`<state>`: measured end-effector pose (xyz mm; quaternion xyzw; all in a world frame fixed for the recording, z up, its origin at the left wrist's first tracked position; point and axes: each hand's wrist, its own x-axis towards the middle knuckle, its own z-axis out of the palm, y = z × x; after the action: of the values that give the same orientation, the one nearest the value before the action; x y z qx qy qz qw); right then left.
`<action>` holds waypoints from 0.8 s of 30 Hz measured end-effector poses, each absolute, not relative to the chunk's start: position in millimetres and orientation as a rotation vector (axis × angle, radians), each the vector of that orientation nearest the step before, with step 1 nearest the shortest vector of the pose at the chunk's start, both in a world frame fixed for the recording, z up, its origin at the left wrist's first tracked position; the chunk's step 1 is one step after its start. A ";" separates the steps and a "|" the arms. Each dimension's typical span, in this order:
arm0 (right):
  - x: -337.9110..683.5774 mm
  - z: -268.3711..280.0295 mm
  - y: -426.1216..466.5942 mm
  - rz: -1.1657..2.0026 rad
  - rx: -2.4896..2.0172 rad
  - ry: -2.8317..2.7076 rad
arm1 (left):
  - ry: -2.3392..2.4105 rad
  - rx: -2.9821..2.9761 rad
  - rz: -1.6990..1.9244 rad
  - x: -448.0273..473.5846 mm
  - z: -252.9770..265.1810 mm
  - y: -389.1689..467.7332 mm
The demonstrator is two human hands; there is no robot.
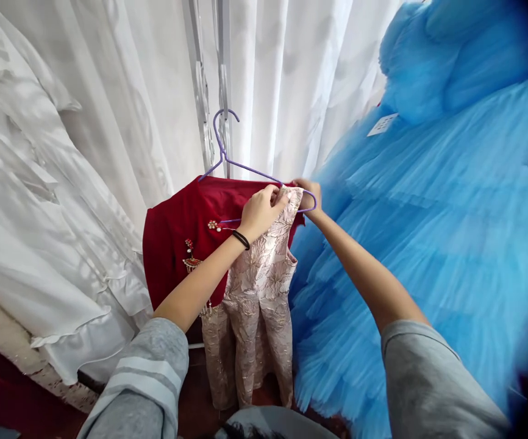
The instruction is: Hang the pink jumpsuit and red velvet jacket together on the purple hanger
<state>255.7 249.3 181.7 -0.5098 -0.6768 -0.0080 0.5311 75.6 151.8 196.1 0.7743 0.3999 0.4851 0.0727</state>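
A purple hanger (pixel 250 166) hangs from a metal bracket by its hook. Draped on it are a dark red jacket (pixel 167 244) with beaded ornaments and a pale pink sleeveless brocade dress (pixel 259 268). My left hand (pixel 262 212) pinches the dress's shoulder strap near the hanger's right arm. Behind the hanger's right end, my right hand (pixel 312 194) is closed at the edge of the red jacket. Its fingers are largely hidden by the garments, so what exactly it grips is unclear.
A big blue tulle gown (pixel 410 244) with a white tag (pixel 383 124) fills the right side. White satin garments (pixel 49 183) hang on the left. White curtains (pixel 286 79) and upright metal rails (pixel 211 91) stand behind the hanger.
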 end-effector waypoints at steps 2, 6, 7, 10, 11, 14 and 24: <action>261.2 198.4 255.2 -0.188 -1.215 -1.473 | 1.263 2.275 1.531 88.0 194.2 153.6; 271.7 221.4 264.5 -0.006 -1.324 -1.725 | 1.249 2.160 1.532 97.8 184.5 171.8; 275.3 228.0 264.1 0.019 -1.355 -1.812 | 1.240 2.155 1.522 97.7 182.1 177.4; 282.3 253.2 252.4 -0.257 -1.283 -1.744 | 1.223 2.164 1.525 95.0 177.4 191.1; 281.8 261.4 245.8 -0.388 -1.232 -1.670 | 1.215 2.170 1.528 93.8 176.6 194.2; 273.1 273.7 224.6 -0.578 -1.208 -1.632 | 1.206 2.175 1.533 89.8 174.9 200.3; 227.3 229.1 112.3 -0.345 -1.049 -1.676 | 1.152 2.098 1.503 87.6 167.6 204.1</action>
<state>227.3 112.3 229.1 -0.4410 -0.7042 -0.1449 0.5373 87.6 204.1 167.6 0.7330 0.4027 0.5253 0.1570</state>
